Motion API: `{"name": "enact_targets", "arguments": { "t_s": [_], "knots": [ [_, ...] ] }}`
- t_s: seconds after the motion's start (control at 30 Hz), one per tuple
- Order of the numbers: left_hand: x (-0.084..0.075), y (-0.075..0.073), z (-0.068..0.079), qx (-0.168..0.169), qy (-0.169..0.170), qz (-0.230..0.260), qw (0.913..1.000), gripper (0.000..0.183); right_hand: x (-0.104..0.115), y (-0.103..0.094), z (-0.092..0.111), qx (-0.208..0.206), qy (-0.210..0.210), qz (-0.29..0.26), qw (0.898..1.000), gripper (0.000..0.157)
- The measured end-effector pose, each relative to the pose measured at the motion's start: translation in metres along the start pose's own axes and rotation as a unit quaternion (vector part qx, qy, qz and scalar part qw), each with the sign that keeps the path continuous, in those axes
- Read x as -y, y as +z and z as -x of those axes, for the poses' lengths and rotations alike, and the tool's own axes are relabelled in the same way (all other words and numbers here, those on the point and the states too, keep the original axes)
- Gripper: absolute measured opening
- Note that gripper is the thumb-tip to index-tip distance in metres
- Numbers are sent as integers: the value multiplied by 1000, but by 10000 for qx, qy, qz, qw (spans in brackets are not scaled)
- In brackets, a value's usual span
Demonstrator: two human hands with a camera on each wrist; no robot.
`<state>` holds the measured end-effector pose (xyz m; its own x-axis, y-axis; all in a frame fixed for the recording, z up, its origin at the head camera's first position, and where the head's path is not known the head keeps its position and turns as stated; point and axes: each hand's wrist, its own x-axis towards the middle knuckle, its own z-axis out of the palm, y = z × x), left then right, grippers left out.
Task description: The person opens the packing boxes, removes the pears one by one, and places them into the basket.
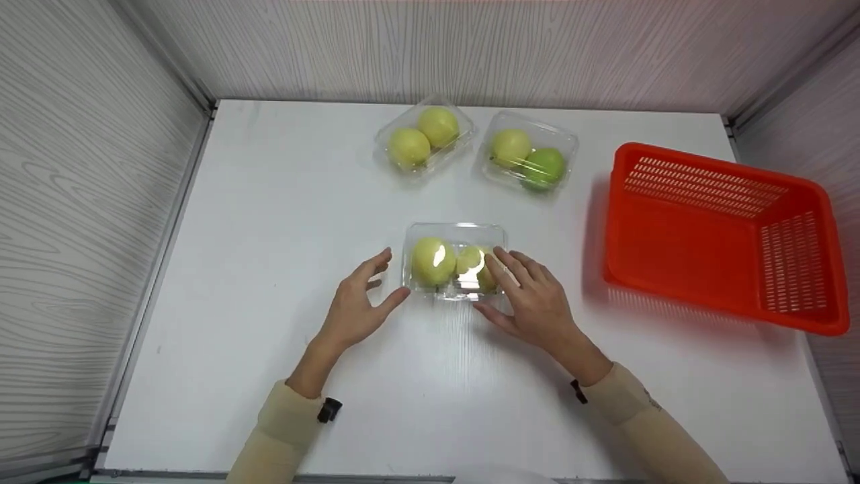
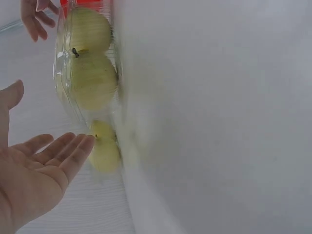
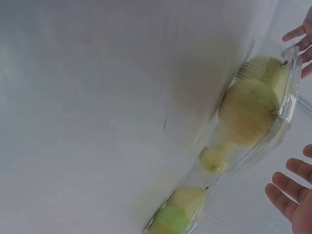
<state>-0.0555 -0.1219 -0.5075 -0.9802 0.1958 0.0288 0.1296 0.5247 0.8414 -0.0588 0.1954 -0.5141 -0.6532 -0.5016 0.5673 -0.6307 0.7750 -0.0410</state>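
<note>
A clear plastic clamshell box [image 1: 457, 232] lies at the middle of the white table. Inside it sit two yellow-green pears [image 1: 433, 261], one with glare from above across it. Just left of the box is my left hand [image 1: 355, 306], thumb and fingers spread and holding nothing. My right hand [image 1: 535, 306] is at the box's right end, its fingertips overlapping that edge in the head view. In the left wrist view, the left palm [image 2: 34, 187] faces up with fingers extended. The right wrist view has the right fingers [image 3: 287, 187] straight and apart from the box.
Two more clear boxes stand at the back: the left box [image 1: 424, 168] holds two yellow pears, the right box [image 1: 537, 124] a yellow and a green fruit. A red plastic basket [image 1: 722, 309] occupies the table's right side. Pale wood-grain panels [image 1: 470, 50] wall the table.
</note>
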Motion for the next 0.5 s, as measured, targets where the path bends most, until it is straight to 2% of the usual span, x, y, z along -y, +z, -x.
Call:
{"name": "enact_targets", "arguments": {
  "t_s": [0.17,0.3,0.5],
  "knots": [
    [2,0,-3,-9,-382,847,9957,70,11,5,-3,-164,-64,11,9998,73],
    [5,0,-5,18,-713,1269,9893,66,19,7,-7,-363,-196,53,9991,73],
    [9,-2,-7,238,-1140,2071,9714,64,31,12,-11,-702,-436,160,9964,64]
  ]
}}
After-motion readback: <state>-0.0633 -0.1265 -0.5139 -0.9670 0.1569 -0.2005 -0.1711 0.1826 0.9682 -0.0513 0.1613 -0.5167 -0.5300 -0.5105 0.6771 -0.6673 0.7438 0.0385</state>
